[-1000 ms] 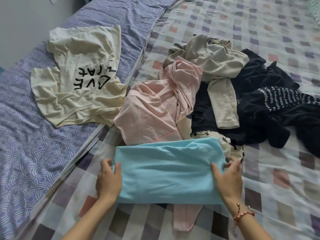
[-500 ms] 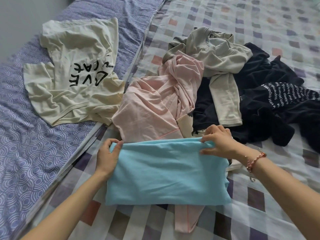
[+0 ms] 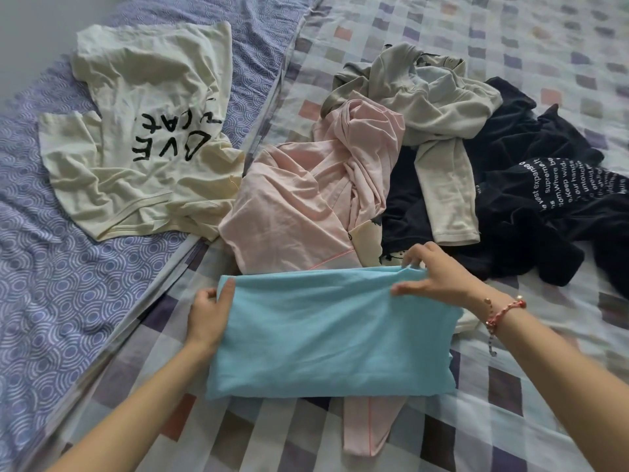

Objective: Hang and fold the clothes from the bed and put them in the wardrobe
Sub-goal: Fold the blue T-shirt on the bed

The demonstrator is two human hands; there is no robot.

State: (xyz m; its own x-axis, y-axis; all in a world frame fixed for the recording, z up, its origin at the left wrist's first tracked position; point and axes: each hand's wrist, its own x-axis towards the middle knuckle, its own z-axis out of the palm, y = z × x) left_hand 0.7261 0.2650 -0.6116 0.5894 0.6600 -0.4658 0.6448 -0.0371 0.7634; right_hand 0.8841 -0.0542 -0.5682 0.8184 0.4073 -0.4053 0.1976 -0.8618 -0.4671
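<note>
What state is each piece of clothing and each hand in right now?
Blue garment: folded flat.
Left hand: grips its left edge.
Right hand: pinches its far right corner.
Cream shirt: spread out, unfolded.
Pink garment: crumpled, partly under blue.
Grey top: crumpled.
Black clothes: heaped.

A checked cover (image 3: 510,420) of pale grey, purple and pink squares spreads in front of me and off to the right. On my left lies a purple sheet (image 3: 68,284) printed with white rings, and the two meet along a diagonal line. A grey wall (image 3: 30,35) shows top left. A red beaded bracelet (image 3: 503,310) circles my right wrist
</note>
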